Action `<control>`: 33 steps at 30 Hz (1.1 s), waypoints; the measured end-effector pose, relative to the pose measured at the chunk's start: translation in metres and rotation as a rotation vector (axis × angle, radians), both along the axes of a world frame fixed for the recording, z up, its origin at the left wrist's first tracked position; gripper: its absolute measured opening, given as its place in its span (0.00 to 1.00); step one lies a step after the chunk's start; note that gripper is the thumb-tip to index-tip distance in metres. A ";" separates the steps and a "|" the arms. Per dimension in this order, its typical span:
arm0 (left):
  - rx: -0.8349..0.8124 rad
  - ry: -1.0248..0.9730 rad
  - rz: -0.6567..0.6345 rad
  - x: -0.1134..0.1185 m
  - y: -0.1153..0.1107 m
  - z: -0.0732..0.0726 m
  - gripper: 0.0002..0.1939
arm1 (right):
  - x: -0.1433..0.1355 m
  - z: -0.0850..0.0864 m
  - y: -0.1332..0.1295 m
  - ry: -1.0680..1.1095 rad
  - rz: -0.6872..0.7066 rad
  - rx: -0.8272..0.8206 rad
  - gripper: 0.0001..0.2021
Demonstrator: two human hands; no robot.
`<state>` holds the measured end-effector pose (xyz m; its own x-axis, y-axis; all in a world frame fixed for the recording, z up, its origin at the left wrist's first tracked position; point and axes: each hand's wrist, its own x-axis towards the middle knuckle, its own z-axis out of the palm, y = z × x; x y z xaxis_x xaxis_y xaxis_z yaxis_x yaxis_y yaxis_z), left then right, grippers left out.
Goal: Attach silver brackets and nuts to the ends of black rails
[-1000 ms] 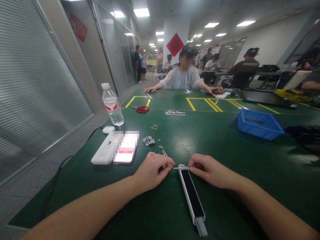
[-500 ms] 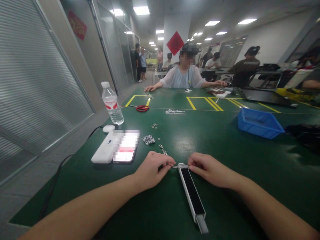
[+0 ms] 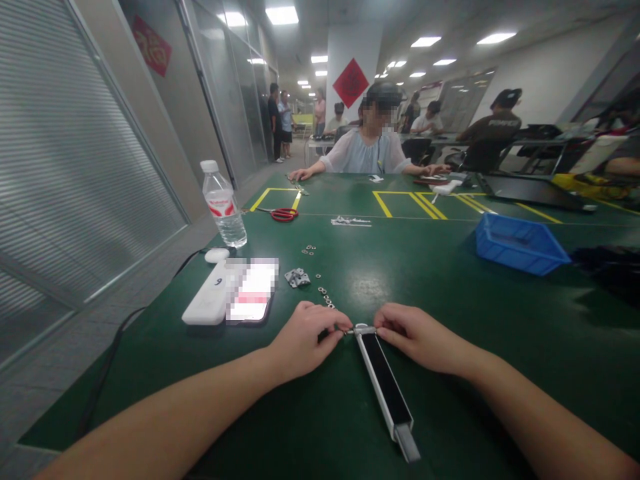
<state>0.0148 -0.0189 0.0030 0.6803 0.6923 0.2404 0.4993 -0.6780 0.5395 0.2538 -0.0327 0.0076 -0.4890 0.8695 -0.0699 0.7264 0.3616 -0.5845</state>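
A long narrow white bar with a black face (image 3: 386,383) lies slanted on the green table, with a silver fitting (image 3: 365,329) across its far end and a grey tab (image 3: 407,445) at the near end. My left hand (image 3: 307,337) is closed, thumb and forefinger pinching a small screw-like metal part (image 3: 349,331) at the fitting's left side. At the right side of that end, my right hand (image 3: 413,333) pinches the bar, its fingertips partly hidden. Small metal rings (image 3: 325,297) lie in a line beyond my left hand, near a pile of grey metal plates (image 3: 297,278).
A white power bank (image 3: 205,297), a phone (image 3: 253,293) and a water bottle (image 3: 224,207) stand on the left. Farther off are red-handled scissors (image 3: 284,214) and thin metal parts (image 3: 351,221). A blue bin (image 3: 520,247) is at right; a person (image 3: 367,150) sits opposite.
The bar's near end has shifted slightly right. My left fingertips have moved a little at the small metal part; both hands otherwise keep their places.
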 end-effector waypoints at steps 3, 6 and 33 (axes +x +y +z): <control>0.002 -0.020 0.015 -0.001 0.000 -0.001 0.09 | 0.001 -0.002 0.000 0.001 -0.001 0.003 0.06; 0.019 -0.004 0.034 -0.001 0.000 -0.001 0.08 | 0.001 -0.003 0.001 -0.003 0.002 0.013 0.06; 0.026 0.005 -0.010 0.000 -0.001 0.000 0.08 | -0.004 -0.004 -0.005 -0.032 -0.020 0.034 0.07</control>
<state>0.0146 -0.0201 0.0029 0.6886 0.6789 0.2548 0.4950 -0.6968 0.5191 0.2498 -0.0375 0.0038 -0.4692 0.8814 -0.0552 0.7522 0.3661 -0.5479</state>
